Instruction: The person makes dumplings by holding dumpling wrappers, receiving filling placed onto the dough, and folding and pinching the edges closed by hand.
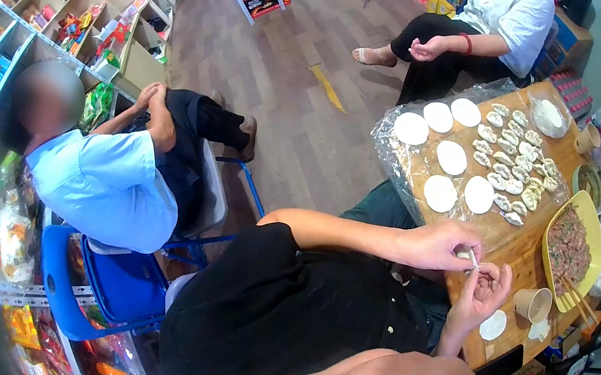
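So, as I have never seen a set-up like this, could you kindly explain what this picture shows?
There is no machine here: a person works with bare hands. The only picture comes from a camera on their head, looking forward and down; its wide view bends things near the edges.

The left hand and right hand meet at a small pale piece of dough, pinched in the fingertips and partly hidden by them.

On the wooden surface are folded dumplings, flat dough rounds, a paper cup and a yellow bowl of minced filling. Two other people sit nearby, in a blue shirt and a white shirt.
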Available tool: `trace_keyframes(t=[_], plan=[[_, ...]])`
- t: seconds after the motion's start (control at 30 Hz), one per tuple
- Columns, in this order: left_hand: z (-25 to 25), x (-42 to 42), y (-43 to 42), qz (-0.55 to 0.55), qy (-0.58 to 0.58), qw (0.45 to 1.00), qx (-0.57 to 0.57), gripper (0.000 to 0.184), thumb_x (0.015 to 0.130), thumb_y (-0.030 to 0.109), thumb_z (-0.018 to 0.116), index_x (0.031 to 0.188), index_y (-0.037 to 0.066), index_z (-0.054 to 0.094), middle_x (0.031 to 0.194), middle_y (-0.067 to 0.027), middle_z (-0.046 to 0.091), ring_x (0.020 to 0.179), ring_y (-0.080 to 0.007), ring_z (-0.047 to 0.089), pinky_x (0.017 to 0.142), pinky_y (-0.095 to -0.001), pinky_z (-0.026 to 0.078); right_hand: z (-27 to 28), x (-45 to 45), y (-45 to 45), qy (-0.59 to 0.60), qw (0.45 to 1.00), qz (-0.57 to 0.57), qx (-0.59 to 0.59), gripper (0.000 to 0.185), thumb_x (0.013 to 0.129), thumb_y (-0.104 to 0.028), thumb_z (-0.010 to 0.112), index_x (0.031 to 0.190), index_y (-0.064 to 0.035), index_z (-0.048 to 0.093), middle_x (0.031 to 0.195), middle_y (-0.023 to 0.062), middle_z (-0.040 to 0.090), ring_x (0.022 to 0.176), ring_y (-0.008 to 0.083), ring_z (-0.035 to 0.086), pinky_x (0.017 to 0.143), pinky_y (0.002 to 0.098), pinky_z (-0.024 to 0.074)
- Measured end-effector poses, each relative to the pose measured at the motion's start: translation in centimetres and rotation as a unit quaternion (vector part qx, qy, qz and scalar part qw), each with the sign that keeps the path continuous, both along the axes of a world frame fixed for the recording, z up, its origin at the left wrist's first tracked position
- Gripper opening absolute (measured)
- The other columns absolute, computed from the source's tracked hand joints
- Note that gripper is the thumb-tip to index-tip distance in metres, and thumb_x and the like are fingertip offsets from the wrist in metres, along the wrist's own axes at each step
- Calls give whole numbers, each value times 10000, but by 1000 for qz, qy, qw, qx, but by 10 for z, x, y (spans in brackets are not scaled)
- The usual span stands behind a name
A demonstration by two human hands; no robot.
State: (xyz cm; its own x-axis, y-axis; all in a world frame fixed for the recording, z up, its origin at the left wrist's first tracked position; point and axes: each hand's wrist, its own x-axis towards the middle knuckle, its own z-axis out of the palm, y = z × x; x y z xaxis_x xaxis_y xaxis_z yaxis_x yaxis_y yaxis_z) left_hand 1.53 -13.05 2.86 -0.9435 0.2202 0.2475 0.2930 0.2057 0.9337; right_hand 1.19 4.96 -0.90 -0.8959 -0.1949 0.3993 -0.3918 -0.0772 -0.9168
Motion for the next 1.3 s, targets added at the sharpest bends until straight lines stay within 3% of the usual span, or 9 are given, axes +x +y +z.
trace_keyframes(t=[0.23,0.37,0.43,0.57,0.9,0.97,1.03,1.17,1.3], plan=[[-24,-7,-2,-33,-115,976,182,182,838,100,680,981,6,619,923,-28,645,875,-83,585,771,-255,488,3,6,6,-6,999,-35,38,548,859,114,541,1353,-5,335,1027,109,503,959,173,521,879,310,443],[-32,-9,1,-27,-115,973,196,160,824,98,684,951,19,628,889,-25,633,837,-92,583,753,-251,484,3,11,5,-14,998,-18,64,533,854,113,548,1337,1,352,1030,107,508,945,171,523,879,311,445],[-21,-3,1,40,-12,997,58,136,810,103,686,912,30,635,858,-34,610,781,-109,578,692,-252,489,4,12,3,-14,997,-15,72,534,851,114,549,1336,3,354,1031,107,509,934,169,522,877,308,444],[-12,3,3,31,36,998,38,117,811,117,673,881,33,632,858,-55,578,722,-140,571,584,-258,486,4,12,1,8,997,-32,75,545,844,116,557,1338,10,352,1048,113,516,907,164,527,848,292,449],[-18,0,6,74,203,976,-9,135,785,113,694,874,44,620,826,-73,559,704,-193,565,583,-301,460,8,11,-4,4,999,-31,43,635,836,131,542,1394,0,270,1145,153,520,913,160,533,831,289,456],[-16,-1,6,99,170,980,-8,116,797,111,680,865,50,609,812,-70,567,712,-184,559,618,-300,462,10,10,-7,-25,998,-43,24,650,836,132,541,1403,-5,255,1140,147,524,924,161,539,844,296,461],[-15,-1,8,55,0,992,111,93,836,77,637,916,54,597,847,-1,575,798,-77,528,685,-259,469,19,13,-10,-85,993,-88,-1,665,842,136,531,1419,-18,239,1114,125,536,957,163,550,884,307,466],[-15,-5,3,-61,-264,898,347,293,869,93,669,1151,51,598,966,8,604,871,-66,564,756,-210,462,22,12,-3,-56,996,-38,-52,658,848,142,522,1418,-35,247,1049,112,532,957,153,543,862,275,446],[-18,-5,3,-84,-296,889,339,280,861,103,686,1118,24,608,970,-17,632,842,-77,572,722,-216,453,23,10,0,-13,999,-30,-23,663,836,141,554,1403,-36,259,1009,101,545,934,149,552,841,284,459]])
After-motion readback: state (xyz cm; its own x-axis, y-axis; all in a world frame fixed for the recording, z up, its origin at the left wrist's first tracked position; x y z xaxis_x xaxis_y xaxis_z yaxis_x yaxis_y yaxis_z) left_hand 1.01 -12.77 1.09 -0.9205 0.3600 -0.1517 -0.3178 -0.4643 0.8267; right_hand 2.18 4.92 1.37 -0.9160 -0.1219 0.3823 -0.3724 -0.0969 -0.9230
